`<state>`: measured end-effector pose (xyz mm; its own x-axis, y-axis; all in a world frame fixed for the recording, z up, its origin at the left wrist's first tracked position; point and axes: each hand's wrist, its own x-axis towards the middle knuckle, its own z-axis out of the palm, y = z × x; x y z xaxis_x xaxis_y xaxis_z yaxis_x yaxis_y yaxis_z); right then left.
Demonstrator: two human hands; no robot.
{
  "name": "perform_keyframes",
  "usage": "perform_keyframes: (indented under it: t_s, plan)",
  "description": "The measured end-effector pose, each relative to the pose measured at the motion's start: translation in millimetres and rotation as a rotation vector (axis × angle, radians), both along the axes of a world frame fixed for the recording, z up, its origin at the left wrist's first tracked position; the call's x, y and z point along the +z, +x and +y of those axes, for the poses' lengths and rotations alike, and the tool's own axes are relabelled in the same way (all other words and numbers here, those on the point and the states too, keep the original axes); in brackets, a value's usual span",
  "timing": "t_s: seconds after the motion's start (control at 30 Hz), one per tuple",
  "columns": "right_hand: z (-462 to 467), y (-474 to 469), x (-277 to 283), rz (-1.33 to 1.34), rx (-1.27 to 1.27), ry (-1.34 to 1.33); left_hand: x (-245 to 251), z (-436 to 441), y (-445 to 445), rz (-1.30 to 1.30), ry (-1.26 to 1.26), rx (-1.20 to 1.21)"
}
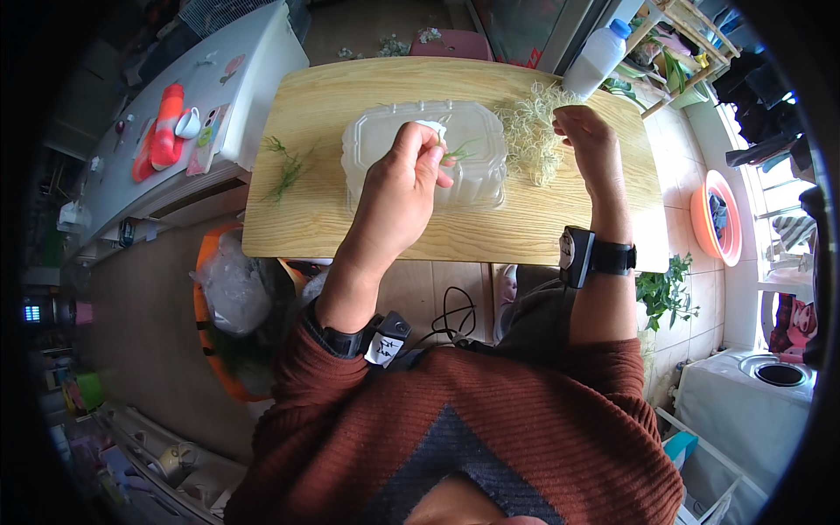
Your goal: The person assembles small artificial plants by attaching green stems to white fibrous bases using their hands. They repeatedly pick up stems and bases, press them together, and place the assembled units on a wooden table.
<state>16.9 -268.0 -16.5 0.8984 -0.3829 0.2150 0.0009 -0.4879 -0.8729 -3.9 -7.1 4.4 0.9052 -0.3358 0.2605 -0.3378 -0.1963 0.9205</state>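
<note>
My left hand (410, 177) is raised over a clear plastic container (482, 180), its thumb and fingers pinching a green feathery sprig (459, 153). Something white shows just behind those fingertips. My right hand (587, 141) hovers at the right edge of a loose heap of pale, curly, thread-like strands (541, 131); its fingers are bent together, and whether they hold a strand cannot be told. More green feathery sprigs (287, 172) lie on the wooden table (295, 230), left of the container. Both of my wrists wear a strap with a small black device.
A white bottle with a blue cap (597, 58) stands at the table's far right corner. Left of the table, a white cabinet (131, 164) bears a red bottle (167, 125) and a small cup (188, 123). An orange-rimmed bag (210, 354) is on the floor at left.
</note>
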Motion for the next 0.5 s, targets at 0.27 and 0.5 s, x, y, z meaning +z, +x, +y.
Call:
perform_keyframes:
  t_s: [0.27,0.5]
  plan:
    - [7.4,8.7,-41.9,0.065,0.191,-0.760,-3.6,-3.3,-2.6,-0.068,0.090,-0.070]
    - [-17.8,3.5,-29.2,0.023,0.077,-0.600,-1.3,3.2,4.0,0.188,-0.160,-0.060]
